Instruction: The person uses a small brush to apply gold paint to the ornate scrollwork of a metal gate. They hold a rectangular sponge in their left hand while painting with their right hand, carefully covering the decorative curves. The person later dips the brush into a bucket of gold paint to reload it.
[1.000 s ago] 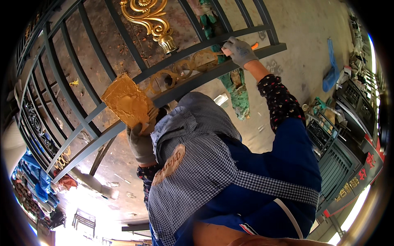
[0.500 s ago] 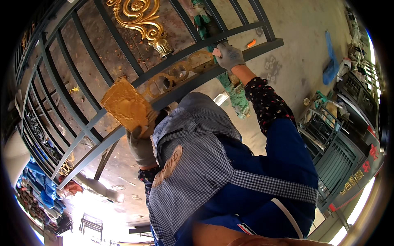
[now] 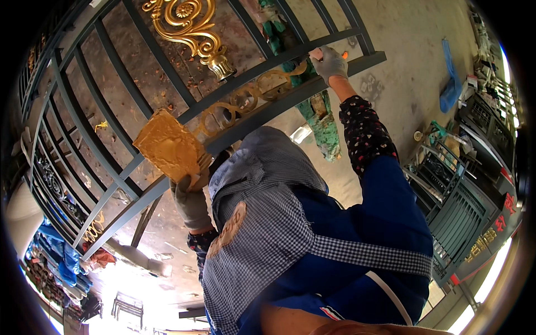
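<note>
My gloved left hand [image 3: 191, 205] grips a flat board [image 3: 169, 144] thickly coated with ochre-gold paste and holds it beside the railing. In my gloved right hand [image 3: 333, 65] is a small pinkish pad [image 3: 316, 54], pinched near the right end of a dark grey metal railing [image 3: 262, 111]. Between the railing's two lower bars runs a row of ring ornaments [image 3: 244, 104], partly gold. Beyond the upper of these bars, a shiny gold scroll ornament [image 3: 195, 38] is set among the uprights.
A green-stained support [image 3: 319, 128] passes under the railing. An orange object [image 3: 345, 54] shows just past my right hand. To the right lie a blue item [image 3: 449, 78] on the floor and stacked dark metal panels [image 3: 460, 218]. Blue cloth [image 3: 58, 251] is heaped at the lower left.
My right hand has moved right along the railing with the pinkish pad, partly covering the orange object. My left hand and the coated board have shifted only slightly.
</note>
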Demonstrator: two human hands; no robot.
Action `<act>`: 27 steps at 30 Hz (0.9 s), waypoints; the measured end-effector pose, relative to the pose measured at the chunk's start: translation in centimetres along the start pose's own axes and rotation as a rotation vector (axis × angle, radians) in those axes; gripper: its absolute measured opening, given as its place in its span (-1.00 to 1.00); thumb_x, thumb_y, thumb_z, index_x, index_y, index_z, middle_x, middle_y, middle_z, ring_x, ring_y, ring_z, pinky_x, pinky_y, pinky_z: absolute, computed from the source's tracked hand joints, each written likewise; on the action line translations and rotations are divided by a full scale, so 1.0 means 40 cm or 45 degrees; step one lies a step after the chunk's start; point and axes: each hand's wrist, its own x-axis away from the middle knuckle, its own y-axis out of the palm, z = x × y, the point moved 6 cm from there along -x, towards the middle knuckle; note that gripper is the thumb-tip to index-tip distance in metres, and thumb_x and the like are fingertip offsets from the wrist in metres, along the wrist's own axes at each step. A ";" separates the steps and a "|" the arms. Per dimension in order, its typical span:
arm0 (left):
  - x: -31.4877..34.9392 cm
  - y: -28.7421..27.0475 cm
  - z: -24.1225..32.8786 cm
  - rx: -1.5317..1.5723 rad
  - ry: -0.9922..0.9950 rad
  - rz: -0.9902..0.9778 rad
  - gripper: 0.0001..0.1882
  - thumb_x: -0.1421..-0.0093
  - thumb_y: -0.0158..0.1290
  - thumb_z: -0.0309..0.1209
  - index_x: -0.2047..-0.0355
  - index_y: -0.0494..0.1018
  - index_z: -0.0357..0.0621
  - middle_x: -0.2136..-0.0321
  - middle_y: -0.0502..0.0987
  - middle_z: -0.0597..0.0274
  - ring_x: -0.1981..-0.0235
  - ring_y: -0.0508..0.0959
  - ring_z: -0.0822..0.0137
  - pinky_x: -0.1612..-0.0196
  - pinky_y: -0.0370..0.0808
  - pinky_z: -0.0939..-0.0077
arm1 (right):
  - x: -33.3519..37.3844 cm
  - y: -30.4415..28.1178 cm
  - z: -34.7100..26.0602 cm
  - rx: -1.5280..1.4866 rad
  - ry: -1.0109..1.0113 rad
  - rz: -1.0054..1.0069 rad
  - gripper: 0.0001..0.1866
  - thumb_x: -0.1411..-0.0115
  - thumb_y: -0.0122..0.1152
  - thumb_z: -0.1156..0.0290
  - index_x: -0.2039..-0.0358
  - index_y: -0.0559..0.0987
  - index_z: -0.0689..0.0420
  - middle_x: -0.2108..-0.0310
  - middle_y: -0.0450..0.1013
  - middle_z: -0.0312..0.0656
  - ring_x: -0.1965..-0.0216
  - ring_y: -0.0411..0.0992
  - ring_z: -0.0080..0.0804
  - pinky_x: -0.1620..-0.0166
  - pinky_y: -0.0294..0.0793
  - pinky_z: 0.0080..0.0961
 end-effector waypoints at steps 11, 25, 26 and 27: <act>-0.007 -0.009 0.007 0.008 -0.008 -0.016 -0.43 -0.14 0.09 -0.38 -0.19 0.32 -0.20 -0.11 0.41 0.10 -0.14 0.43 0.16 -0.19 0.39 0.30 | -0.008 -0.009 -0.016 -0.011 0.232 -0.076 -0.60 -0.04 0.27 0.05 0.21 0.55 0.05 0.22 0.56 -0.02 0.13 0.52 0.01 0.11 0.49 -0.09; -0.004 -0.022 0.010 -0.025 -0.011 0.021 -0.42 -0.13 0.08 -0.37 -0.19 0.31 -0.21 -0.12 0.40 0.06 -0.15 0.42 0.14 -0.18 0.41 0.29 | -0.010 -0.001 0.014 -0.037 0.369 0.063 -0.57 -0.05 0.26 0.01 0.19 0.57 0.05 0.27 0.59 -0.08 0.17 0.55 -0.01 0.12 0.50 -0.12; -0.004 -0.020 0.011 0.004 -0.016 0.016 -0.42 -0.14 0.08 -0.37 -0.19 0.31 -0.21 -0.12 0.39 0.06 -0.15 0.42 0.14 -0.18 0.41 0.28 | -0.013 0.005 0.014 -0.033 0.344 0.064 -0.58 -0.05 0.26 0.02 0.20 0.57 0.05 0.28 0.59 -0.08 0.17 0.55 0.00 0.13 0.50 -0.12; -0.004 -0.022 0.010 0.007 -0.019 0.010 -0.42 -0.14 0.08 -0.37 -0.19 0.31 -0.21 -0.12 0.39 0.07 -0.15 0.42 0.14 -0.18 0.41 0.29 | -0.012 0.013 0.008 -0.027 0.317 0.063 -0.59 -0.05 0.27 0.02 0.22 0.57 0.05 0.28 0.59 -0.08 0.18 0.55 0.00 0.13 0.50 -0.11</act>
